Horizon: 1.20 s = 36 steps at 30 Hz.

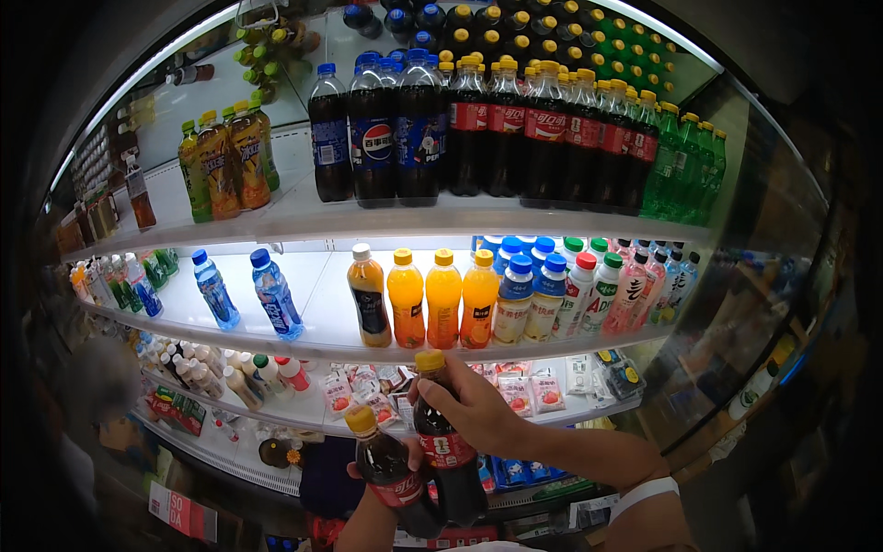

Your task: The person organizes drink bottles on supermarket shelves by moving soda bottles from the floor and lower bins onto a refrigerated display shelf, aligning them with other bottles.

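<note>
Two dark cola bottles with yellow caps and red labels are side by side, low in the middle of the view. My left hand is closed round the left cola bottle, mostly hidden behind it; fingers show at both sides. My right hand grips the right cola bottle near its neck, just under the cap. Both bottles tilt slightly, and their lower parts overlap. Beyond them, in front of my hands, runs the middle shelf of a lit drinks cooler.
Orange drink bottles line the middle shelf's front edge, beside white bottles with blue caps. Rows of cola bottles fill the upper shelf, with green bottles at right. Pouches lie on the lower shelf.
</note>
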Motion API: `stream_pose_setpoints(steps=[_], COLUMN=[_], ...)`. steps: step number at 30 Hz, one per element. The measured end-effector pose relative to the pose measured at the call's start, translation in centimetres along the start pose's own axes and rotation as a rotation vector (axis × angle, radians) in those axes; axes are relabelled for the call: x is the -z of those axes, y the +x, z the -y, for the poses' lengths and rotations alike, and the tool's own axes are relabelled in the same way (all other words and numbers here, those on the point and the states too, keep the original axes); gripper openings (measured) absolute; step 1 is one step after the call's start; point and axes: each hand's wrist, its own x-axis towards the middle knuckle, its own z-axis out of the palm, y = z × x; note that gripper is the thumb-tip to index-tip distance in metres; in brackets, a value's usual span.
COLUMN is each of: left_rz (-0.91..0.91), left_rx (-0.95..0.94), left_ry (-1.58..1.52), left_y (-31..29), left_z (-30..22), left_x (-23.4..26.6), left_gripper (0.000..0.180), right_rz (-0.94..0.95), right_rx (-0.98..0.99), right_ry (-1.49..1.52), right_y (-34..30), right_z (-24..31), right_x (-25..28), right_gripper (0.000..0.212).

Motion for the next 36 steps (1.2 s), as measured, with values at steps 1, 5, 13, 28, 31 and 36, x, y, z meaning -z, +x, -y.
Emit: stream_pose_setpoints(steps=[1,5,13,28,31,36], left_rz=[-0.013,-0.068,-0.177,-0.172,-0.028,0.104], left_rx=[-0.006,-0.010,0.083,0.494,0.581,0.629], left_ry=[-0.011,-0.056,0.009,1.216,1.250,1.220], left_y=[-0.2,-1.6,-0.7,-2.8,-3.3,-4.5], left_z=[0.3,1.9,4.8,9.5,13.3,19.4], left_x=[0.0,-1.4,-1.4,0.7,1.3,0.8], left_gripper=[0.082,0.075,0.068,0.071,0.069,0.064], right_rz=[0.026,0.175,0.014,-0.988,-1.200,-1.388], right_rx=[-0.016,-0.107,-0.030,-0.310,-0.539,-0.925], right_ry=[-0.034,-0.099,0.024,-0.599,-0.586,-0.509], right_y=[0.0,-1.0,-8.8,-35.4,-39.0,-44.5], right_z=[-0.7,-1.3,-5.2,-10.9,-12.3,-14.6], right_x=[0.2,2.5,3.3,-0.4,-2.8,-6.4], right_gripper=[0.034,0.042,0.043,0.039,0.036,0.032])
